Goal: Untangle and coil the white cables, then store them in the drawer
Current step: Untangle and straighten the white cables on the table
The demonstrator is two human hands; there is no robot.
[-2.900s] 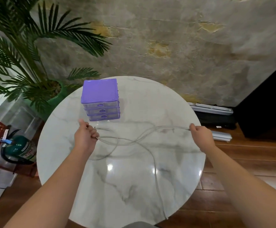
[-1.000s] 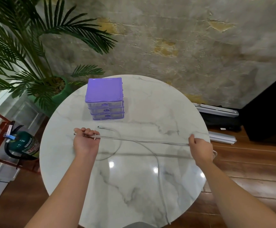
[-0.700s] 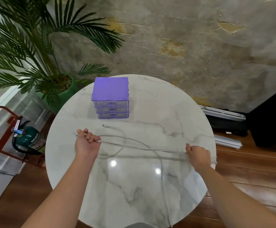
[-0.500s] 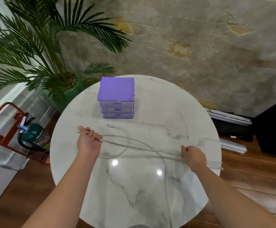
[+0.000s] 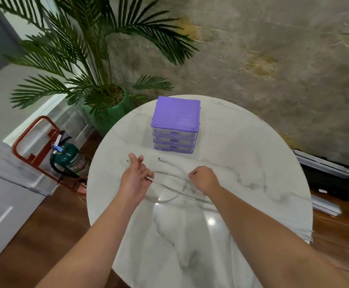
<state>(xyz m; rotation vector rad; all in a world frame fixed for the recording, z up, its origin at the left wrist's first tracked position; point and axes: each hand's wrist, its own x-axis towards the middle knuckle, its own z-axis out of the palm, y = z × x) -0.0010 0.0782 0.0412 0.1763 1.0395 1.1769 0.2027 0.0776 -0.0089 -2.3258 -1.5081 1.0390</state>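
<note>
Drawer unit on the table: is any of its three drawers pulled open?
No, all three drawers of the purple drawer unit sit flush and closed, while the white cables lie on the marble table in front.

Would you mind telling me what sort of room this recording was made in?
Probably a home or lounge corner: a round marble table on wood flooring, a potted palm beside it, and a weathered plaster wall behind.
</note>
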